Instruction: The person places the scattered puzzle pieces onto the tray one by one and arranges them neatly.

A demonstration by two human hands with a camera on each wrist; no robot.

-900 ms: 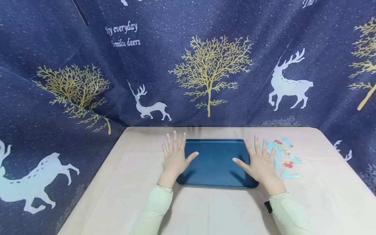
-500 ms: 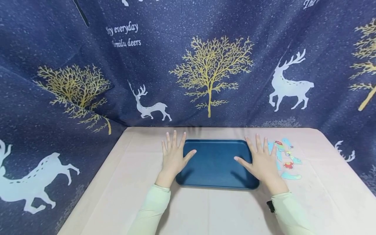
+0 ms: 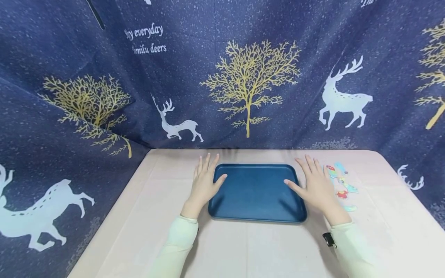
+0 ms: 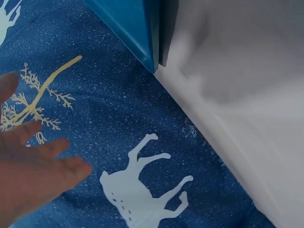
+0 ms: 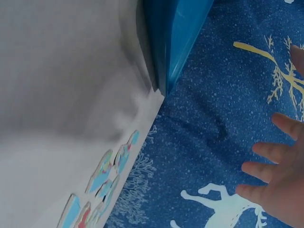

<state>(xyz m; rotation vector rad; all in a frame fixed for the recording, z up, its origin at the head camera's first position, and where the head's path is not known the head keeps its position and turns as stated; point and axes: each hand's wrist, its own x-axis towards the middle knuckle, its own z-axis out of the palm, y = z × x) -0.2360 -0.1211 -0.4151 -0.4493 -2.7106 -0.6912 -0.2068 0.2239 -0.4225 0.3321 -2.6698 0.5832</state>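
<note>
A dark blue rectangular tray (image 3: 255, 193) lies on the table with nothing on it. My left hand (image 3: 204, 186) hovers beside the tray's left edge, fingers extended and thumb over the rim. On the opposite side my right hand (image 3: 316, 189) is held likewise above the right edge, fingers spread. Both hands hold nothing. Several flat, light blue puzzle-like pieces with red and yellow marks (image 3: 342, 194) lie right of the right hand, which partly covers them. The right wrist view shows these pieces (image 5: 100, 176) near the table's far edge.
The table (image 3: 250, 251) has a pale cloth. Behind it and at the sides hangs a navy curtain (image 3: 278, 23) printed with white deer and gold trees. A black band (image 3: 328, 239) shows at the right wrist.
Both hands have drawn a little outward, away from each other. The right hand now covers more of the pieces. The tray has stayed in place.
</note>
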